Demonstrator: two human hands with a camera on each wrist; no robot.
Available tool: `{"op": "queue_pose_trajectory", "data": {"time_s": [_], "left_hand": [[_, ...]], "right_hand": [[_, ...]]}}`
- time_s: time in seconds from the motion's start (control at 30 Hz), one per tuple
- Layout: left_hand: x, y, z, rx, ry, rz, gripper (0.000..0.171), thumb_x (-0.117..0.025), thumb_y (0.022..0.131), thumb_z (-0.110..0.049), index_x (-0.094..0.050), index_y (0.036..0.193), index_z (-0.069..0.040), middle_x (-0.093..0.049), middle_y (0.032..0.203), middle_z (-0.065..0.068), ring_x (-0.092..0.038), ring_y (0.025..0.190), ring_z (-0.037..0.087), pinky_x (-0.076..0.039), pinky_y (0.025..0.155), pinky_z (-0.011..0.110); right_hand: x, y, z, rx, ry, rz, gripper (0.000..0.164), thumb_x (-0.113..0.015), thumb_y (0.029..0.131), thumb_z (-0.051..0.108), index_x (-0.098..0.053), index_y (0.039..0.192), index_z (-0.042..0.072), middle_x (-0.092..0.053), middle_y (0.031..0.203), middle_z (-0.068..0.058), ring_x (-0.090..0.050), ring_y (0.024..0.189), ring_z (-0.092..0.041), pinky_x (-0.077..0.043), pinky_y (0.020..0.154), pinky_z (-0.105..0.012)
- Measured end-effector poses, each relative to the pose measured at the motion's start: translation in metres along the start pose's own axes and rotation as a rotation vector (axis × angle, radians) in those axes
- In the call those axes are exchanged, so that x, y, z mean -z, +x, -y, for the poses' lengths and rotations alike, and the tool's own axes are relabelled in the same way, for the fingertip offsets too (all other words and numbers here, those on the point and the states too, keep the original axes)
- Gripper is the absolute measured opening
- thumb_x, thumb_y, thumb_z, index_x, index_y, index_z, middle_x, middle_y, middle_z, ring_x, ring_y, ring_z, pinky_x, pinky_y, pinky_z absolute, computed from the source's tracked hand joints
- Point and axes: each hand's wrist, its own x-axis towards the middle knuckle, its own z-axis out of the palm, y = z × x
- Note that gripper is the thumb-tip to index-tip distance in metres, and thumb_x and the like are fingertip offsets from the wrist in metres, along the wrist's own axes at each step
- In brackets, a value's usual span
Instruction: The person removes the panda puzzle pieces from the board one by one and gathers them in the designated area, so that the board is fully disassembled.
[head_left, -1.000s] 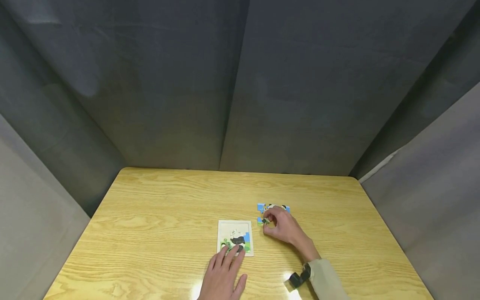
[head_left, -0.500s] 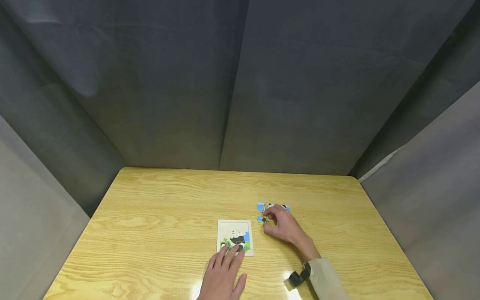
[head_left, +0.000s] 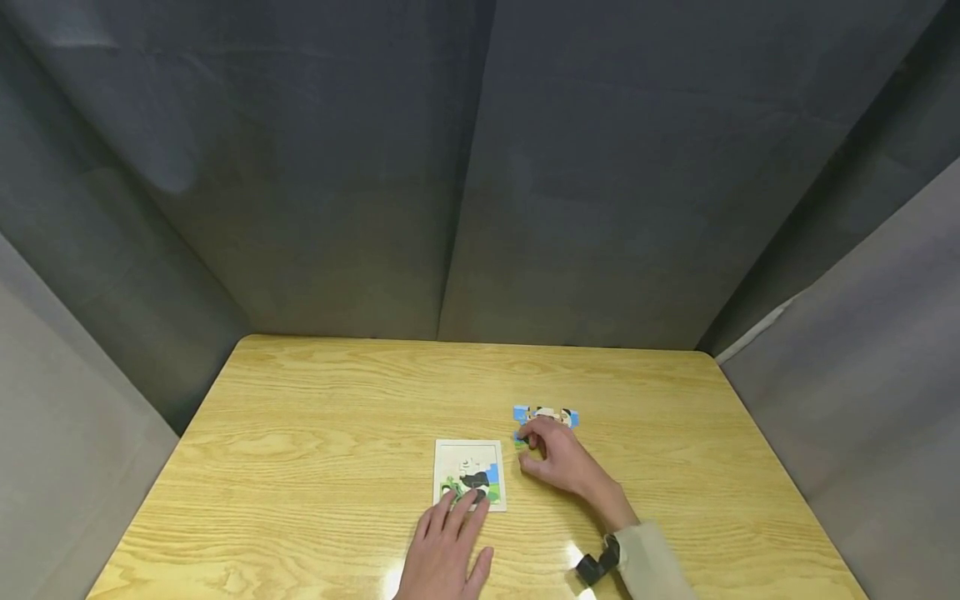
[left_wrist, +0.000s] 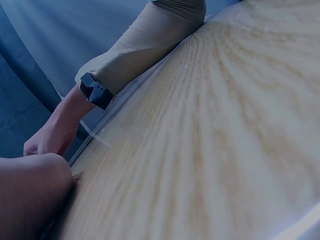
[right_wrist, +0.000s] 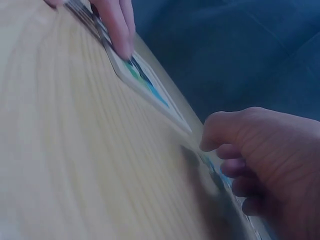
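A pale puzzle tray (head_left: 453, 457) lies at the middle front, partly filled with panda picture pieces along its bottom and right side. My left hand (head_left: 442, 550) lies flat, its fingertips resting on the tray's lower edge. To the right of the tray, my right hand (head_left: 558, 458) bends over loose puzzle pieces, with index fingertip at a blue, green and dark puzzle piece (head_left: 518, 444). In the right wrist view the thumb (right_wrist: 220, 131) stands apart from the curved fingers. Some pieces are hidden beneath this hand.
Beyond my right hand several blue, white and black puzzle pieces (head_left: 521, 412) lie close together. The wooden table (head_left: 315, 433) has curtains (head_left: 337, 208) behind it and at both sides. A black wrist camera (head_left: 596, 567) sits by the right sleeve.
My right hand has shifted slightly left and toward me, and the dark part of the piece at its fingertips now shows further left. The left hand and the tray have stayed put.
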Motion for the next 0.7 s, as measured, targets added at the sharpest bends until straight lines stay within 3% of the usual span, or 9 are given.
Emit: {"op": "queue_pose_trajectory", "data": {"time_s": [0.4, 0.7], "left_hand": [[0.002, 0.001, 0.0, -0.009, -0.003, -0.003, 0.056, -0.043, 0.109, -0.052, -0.046, 0.157, -0.023, -0.046, 0.158, 0.0, -0.041, 0.144, 0.03, -0.046, 0.108, 0.05], [0.004, 0.001, -0.001, -0.009, -0.004, 0.002, 0.055, -0.043, 0.108, -0.051, -0.049, 0.154, -0.022, -0.045, 0.159, 0.001, -0.041, 0.144, 0.03, -0.047, 0.108, 0.049]], "right_hand": [[-0.014, 0.004, 0.039, 0.047, -0.008, 0.166, 0.027, -0.078, 0.089, 0.017, -0.072, 0.113, 0.009, -0.061, 0.094, 0.001, -0.052, 0.081, -0.011, -0.048, 0.071, -0.024], [-0.022, 0.01, 0.052, 0.068, -0.007, 0.248, 0.03, -0.078, 0.087, 0.017, -0.072, 0.115, 0.008, -0.06, 0.09, 0.001, -0.049, 0.079, -0.008, -0.047, 0.069, -0.021]]}}
